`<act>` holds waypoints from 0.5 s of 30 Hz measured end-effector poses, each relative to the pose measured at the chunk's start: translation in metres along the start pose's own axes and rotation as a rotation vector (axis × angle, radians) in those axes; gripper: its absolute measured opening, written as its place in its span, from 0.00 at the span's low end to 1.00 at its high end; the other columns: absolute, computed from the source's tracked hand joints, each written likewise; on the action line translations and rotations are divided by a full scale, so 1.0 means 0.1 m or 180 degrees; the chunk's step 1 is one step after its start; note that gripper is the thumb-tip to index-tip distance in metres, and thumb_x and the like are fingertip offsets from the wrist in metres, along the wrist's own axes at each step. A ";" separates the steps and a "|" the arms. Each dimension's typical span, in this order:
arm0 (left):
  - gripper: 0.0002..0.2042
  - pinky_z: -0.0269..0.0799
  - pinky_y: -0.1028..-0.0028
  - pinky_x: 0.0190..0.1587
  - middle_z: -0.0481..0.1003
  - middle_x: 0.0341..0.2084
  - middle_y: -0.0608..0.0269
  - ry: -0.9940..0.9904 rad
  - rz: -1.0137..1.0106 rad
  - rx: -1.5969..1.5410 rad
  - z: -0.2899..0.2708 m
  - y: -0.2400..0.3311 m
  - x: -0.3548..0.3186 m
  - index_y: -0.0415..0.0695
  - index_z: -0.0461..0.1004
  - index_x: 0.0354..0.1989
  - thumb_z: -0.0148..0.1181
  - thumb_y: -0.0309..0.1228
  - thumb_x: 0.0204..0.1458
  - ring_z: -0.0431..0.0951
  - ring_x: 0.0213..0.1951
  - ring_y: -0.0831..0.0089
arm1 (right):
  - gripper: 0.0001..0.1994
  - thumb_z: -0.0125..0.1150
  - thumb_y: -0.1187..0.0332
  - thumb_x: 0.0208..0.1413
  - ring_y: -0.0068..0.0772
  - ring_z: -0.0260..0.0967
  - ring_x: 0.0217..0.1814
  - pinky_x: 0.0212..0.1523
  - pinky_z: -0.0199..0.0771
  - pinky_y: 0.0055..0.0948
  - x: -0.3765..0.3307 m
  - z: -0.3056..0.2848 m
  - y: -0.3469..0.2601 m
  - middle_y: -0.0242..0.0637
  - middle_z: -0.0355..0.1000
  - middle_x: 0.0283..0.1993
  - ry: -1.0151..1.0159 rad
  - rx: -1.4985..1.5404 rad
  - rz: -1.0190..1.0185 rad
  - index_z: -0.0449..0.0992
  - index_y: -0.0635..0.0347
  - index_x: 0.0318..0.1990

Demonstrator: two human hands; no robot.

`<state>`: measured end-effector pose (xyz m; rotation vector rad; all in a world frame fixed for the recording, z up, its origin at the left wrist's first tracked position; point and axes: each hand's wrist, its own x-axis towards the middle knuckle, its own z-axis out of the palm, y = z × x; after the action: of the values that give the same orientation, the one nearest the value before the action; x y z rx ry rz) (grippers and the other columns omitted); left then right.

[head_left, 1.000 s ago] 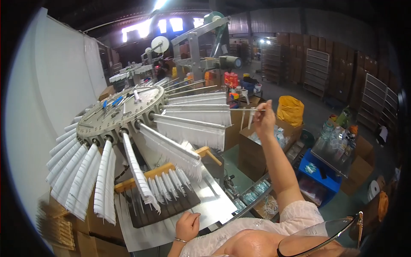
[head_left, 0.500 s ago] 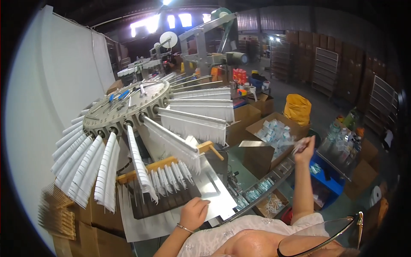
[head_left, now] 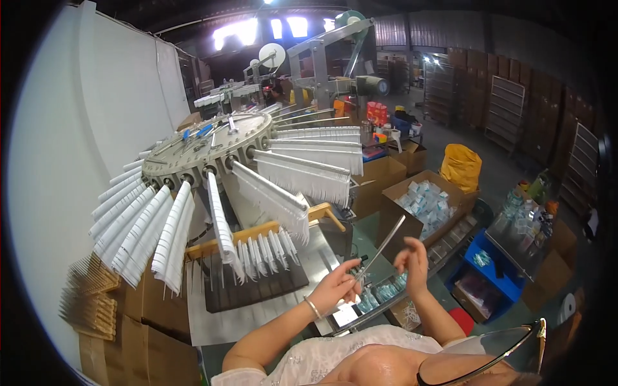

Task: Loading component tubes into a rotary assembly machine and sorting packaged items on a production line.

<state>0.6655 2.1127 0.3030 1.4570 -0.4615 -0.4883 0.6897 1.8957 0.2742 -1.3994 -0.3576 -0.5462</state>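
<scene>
In my left hand [head_left: 338,285] a long, thin, silvery strip [head_left: 385,246] is pinched near its lower end, tilted up and to the right. Its exact kind I cannot make out. My right hand [head_left: 414,262] is raised just right of the strip, apart from it, fingers bent and spread with nothing visible in them. Left of my hands lies a dark block [head_left: 257,289] on a metal plate [head_left: 225,315]. Over the block, a wooden bar [head_left: 257,239] has several white, pleated pieces [head_left: 267,252] hanging in a row.
A round metal turntable [head_left: 209,151] fills the left, its spokes draped with white fringed sheets [head_left: 302,174]. Compartments of teal packets [head_left: 380,296] run beside my hands. Beyond stand a cardboard box of packets [head_left: 428,199], a blue bin [head_left: 496,264] and a yellow sack [head_left: 460,167].
My right hand has come in from the far right, where it held something blurred. My left hand has moved right from the plate's edge and now grips the strip. The view has shifted slightly.
</scene>
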 end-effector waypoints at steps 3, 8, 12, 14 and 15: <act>0.26 0.70 0.77 0.35 0.70 0.31 0.56 -0.0203 -0.0063 -0.0975 0.00 -0.11 0.08 0.48 0.43 0.59 0.42 0.23 0.52 0.72 0.31 0.73 | 0.13 0.47 0.69 0.50 0.20 0.59 0.18 0.20 0.59 0.18 -0.60 0.09 -0.17 0.32 0.63 0.19 -0.0531 -0.0767 -0.0510 0.64 0.62 0.43; 0.23 0.71 0.70 0.42 0.69 0.37 0.52 -0.0488 -0.0152 -0.1826 -0.03 -0.12 0.01 0.45 0.49 0.56 0.44 0.22 0.51 0.72 0.38 0.67 | 0.18 0.57 0.73 0.34 0.39 0.64 0.28 0.28 0.64 0.30 -1.20 0.60 -0.37 0.41 0.65 0.30 -0.1478 -0.2048 -0.1110 0.69 0.56 0.40; 0.16 0.70 0.69 0.43 0.69 0.37 0.52 -0.0483 -0.0165 -0.1903 -0.06 -0.11 -0.32 0.41 0.56 0.50 0.44 0.22 0.52 0.72 0.39 0.65 | 0.24 0.66 0.64 0.32 0.40 0.63 0.30 0.30 0.63 0.33 -1.54 0.97 -0.44 0.41 0.64 0.32 -0.0723 -0.2531 -0.1297 0.67 0.58 0.41; 0.14 0.71 0.73 0.39 0.70 0.33 0.57 -0.0482 -0.0156 -0.1827 -0.08 -0.06 -0.51 0.40 0.58 0.48 0.43 0.23 0.52 0.73 0.34 0.71 | 0.24 0.65 0.66 0.32 0.40 0.63 0.30 0.29 0.63 0.32 -1.68 1.14 -0.56 0.41 0.64 0.32 -0.0577 -0.2527 -0.1254 0.66 0.59 0.41; 0.14 0.71 0.73 0.39 0.70 0.33 0.57 -0.0535 -0.0189 -0.1833 -0.12 -0.05 -0.56 0.40 0.58 0.48 0.43 0.23 0.52 0.73 0.34 0.71 | 0.24 0.64 0.68 0.32 0.40 0.63 0.30 0.29 0.63 0.32 -1.74 1.21 -0.61 0.40 0.65 0.32 -0.0479 -0.2471 -0.1245 0.65 0.59 0.41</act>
<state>0.6259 2.1545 0.2974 0.8803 -0.3697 -0.7266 0.5217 2.0358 0.2476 -2.1434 -0.5829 -0.9664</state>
